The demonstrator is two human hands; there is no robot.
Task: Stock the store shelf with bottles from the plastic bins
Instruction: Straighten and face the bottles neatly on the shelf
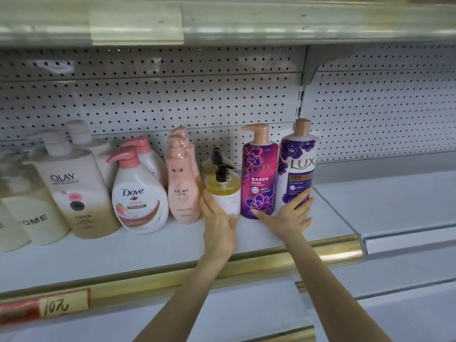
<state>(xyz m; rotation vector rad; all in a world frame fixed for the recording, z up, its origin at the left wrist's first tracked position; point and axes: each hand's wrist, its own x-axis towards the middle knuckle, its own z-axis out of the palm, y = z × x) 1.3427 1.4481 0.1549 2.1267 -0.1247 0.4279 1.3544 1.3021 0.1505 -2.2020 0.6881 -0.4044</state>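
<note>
Pump bottle gripped in left hand is looking like clear, glossy plastic. Edge strip below the grip is gleaming like brassy metal; back panel behind it is looking matt.

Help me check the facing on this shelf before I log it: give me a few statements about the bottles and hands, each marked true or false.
1. The left hand holds the yellow pump bottle. True.
2. The right hand has its fingers on the yellow pump bottle. False: they rest low on the white LUX bottle.
3. The purple LUX bottle stands between the yellow pump bottle and the white LUX bottle. True.
4. The Olay bottle lies on its side. False: the Olay bottle stands upright, to the left of the other bottles named here.
</note>
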